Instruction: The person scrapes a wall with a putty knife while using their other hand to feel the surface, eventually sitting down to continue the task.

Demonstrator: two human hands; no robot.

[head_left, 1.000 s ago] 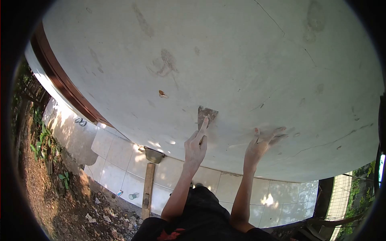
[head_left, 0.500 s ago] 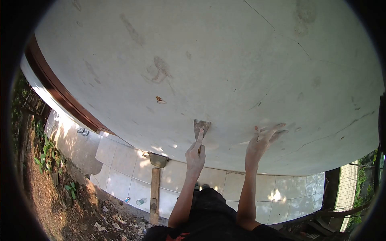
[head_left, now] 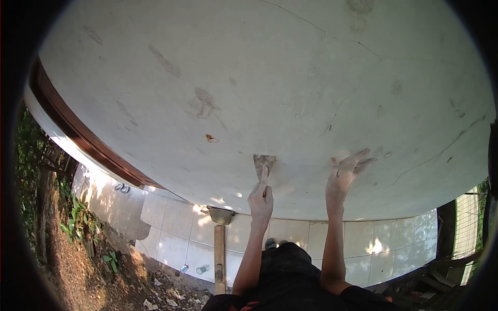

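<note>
Left hand (head_left: pixel 261 199) grips scraper (head_left: pixel 264 161) — right hand (head_left: pixel 343 179) touches wall (head_left: pixel 259 78).

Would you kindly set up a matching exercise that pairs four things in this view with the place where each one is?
Things:
1. putty knife
2. right hand
3. metal bowl
4. wooden plank

Places:
A. at the seam where the wall meets the tiles
B. gripped by the left hand, blade against the wall
C. spread flat on the wall
D. in front of the tiles, running down from under the metal bowl

Pairs: 1-B, 2-C, 3-A, 4-D
</note>
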